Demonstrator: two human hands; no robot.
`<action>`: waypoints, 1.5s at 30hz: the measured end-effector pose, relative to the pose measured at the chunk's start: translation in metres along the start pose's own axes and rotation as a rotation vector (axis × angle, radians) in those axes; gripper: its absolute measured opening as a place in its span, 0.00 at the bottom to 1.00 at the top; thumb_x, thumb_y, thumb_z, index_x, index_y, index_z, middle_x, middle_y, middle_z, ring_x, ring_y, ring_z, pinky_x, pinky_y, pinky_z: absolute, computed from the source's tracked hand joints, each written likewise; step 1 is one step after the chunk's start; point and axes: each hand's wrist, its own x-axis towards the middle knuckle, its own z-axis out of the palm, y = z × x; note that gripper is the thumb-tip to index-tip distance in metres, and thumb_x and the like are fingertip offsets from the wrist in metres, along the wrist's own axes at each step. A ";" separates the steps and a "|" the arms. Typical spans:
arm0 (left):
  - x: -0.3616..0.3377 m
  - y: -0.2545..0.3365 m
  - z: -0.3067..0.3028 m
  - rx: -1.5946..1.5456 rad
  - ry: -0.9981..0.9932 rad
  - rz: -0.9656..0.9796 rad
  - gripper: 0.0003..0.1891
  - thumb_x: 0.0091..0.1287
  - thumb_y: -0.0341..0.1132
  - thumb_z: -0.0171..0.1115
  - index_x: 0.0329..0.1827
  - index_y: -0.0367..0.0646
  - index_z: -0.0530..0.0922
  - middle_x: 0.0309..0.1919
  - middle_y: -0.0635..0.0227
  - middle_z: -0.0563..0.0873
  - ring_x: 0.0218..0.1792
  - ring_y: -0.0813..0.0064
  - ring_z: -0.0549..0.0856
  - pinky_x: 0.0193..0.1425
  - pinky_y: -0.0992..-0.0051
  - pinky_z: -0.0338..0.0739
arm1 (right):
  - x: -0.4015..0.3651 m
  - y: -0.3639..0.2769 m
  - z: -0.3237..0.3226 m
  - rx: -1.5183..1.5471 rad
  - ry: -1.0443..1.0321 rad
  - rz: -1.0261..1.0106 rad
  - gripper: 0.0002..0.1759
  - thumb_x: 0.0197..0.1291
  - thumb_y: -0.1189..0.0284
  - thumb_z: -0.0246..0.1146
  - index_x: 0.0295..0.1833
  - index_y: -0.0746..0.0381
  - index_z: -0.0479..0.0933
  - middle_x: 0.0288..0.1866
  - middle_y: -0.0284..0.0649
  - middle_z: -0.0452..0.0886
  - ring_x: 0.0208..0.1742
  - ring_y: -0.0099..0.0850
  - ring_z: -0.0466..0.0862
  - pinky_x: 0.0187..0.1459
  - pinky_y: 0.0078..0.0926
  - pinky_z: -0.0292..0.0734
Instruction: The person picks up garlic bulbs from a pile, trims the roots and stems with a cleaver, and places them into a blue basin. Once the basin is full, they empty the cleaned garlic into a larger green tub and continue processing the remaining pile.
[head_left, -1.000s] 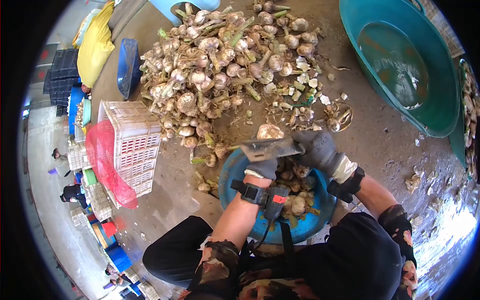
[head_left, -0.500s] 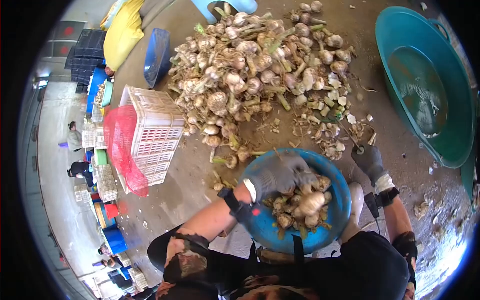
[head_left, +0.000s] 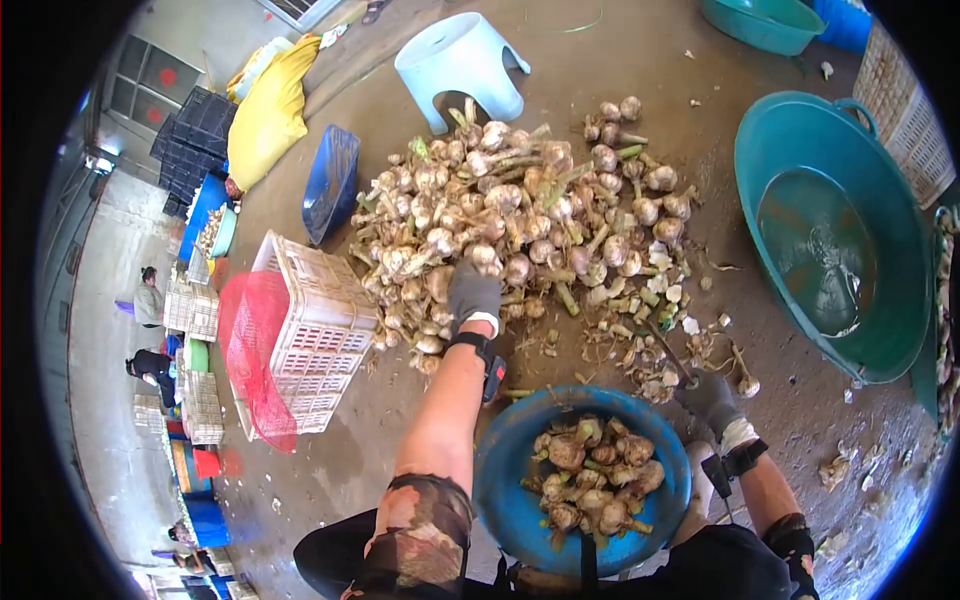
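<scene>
The garlic heap [head_left: 505,198] lies loose on the floor [head_left: 395,405], ahead of my knees. My left hand [head_left: 474,298] is at its near edge, the fingers against a bulb [head_left: 484,260]; whether they have closed on it I cannot tell, the glove covering the contact. This hand was over the blue basin [head_left: 500,485] half a second ago and has since moved forward to the heap. The contact is now with the unsorted bulbs, and the garlic bulbs [head_left: 566,453] inside the basin lie untouched, as I judge it. My right hand [head_left: 708,400] remains low on the right, fingers clenched round the handle of a metal tool [head_left: 668,350], its working end pointing towards the cut trimmings [head_left: 655,290] beside the heap. Further out, I note a white crate [head_left: 325,350] with red netting [head_left: 255,330] to the left, a pale blue stool [head_left: 450,55] beyond the heap and a large green tub [head_left: 850,130] to the right.
</scene>
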 end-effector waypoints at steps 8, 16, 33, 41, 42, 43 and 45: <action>-0.124 0.003 -0.017 -0.992 -0.695 0.141 0.16 0.53 0.32 0.61 0.45 0.38 0.76 0.30 0.72 0.82 0.31 0.82 0.78 0.33 0.81 0.72 | -0.008 -0.047 -0.003 -0.091 -0.029 -0.180 0.17 0.41 0.62 0.63 0.34 0.63 0.78 0.26 0.47 0.80 0.30 0.38 0.81 0.35 0.31 0.75; -0.173 0.031 -0.005 -0.724 -0.683 0.203 0.16 0.51 0.31 0.61 0.43 0.38 0.75 0.29 0.68 0.82 0.30 0.74 0.80 0.34 0.76 0.74 | -0.039 -0.065 0.000 -0.130 -0.027 -0.288 0.21 0.44 0.64 0.58 0.47 0.53 0.74 0.34 0.49 0.79 0.39 0.45 0.79 0.42 0.37 0.73; -0.199 0.038 -0.009 -0.812 -0.657 0.534 0.23 0.49 0.35 0.65 0.48 0.37 0.71 0.40 0.60 0.80 0.39 0.64 0.81 0.45 0.71 0.74 | -0.032 -0.021 -0.028 0.211 -0.020 -0.243 0.19 0.48 0.66 0.60 0.48 0.58 0.74 0.36 0.42 0.80 0.36 0.32 0.80 0.39 0.28 0.74; -0.217 0.074 -0.026 -1.048 -0.776 0.029 0.17 0.63 0.34 0.49 0.54 0.40 0.68 0.50 0.63 0.74 0.49 0.71 0.75 0.50 0.72 0.72 | -0.039 -0.064 -0.042 1.000 -0.139 -0.337 0.13 0.51 0.71 0.64 0.42 0.67 0.77 0.32 0.33 0.79 0.31 0.20 0.77 0.33 0.18 0.73; -0.222 0.075 -0.023 -1.050 -0.768 0.018 0.17 0.63 0.34 0.49 0.54 0.40 0.68 0.50 0.63 0.74 0.49 0.71 0.75 0.50 0.72 0.72 | -0.038 -0.065 -0.040 0.995 -0.152 -0.337 0.13 0.51 0.71 0.64 0.42 0.67 0.77 0.32 0.33 0.79 0.31 0.20 0.77 0.33 0.18 0.73; -0.225 0.077 -0.019 -1.417 -1.060 -0.347 0.17 0.62 0.36 0.51 0.53 0.40 0.69 0.48 0.64 0.75 0.47 0.73 0.76 0.49 0.75 0.72 | -0.038 -0.065 -0.038 0.827 -0.188 -0.385 0.13 0.49 0.72 0.64 0.41 0.66 0.77 0.31 0.33 0.80 0.31 0.20 0.77 0.34 0.19 0.73; -0.224 0.081 -0.010 -1.552 -1.178 -0.304 0.17 0.58 0.41 0.56 0.47 0.40 0.73 0.38 0.68 0.79 0.39 0.77 0.78 0.45 0.78 0.73 | -0.036 -0.073 -0.041 0.524 -0.142 -0.554 0.13 0.46 0.73 0.64 0.40 0.62 0.78 0.30 0.37 0.81 0.31 0.27 0.80 0.36 0.24 0.74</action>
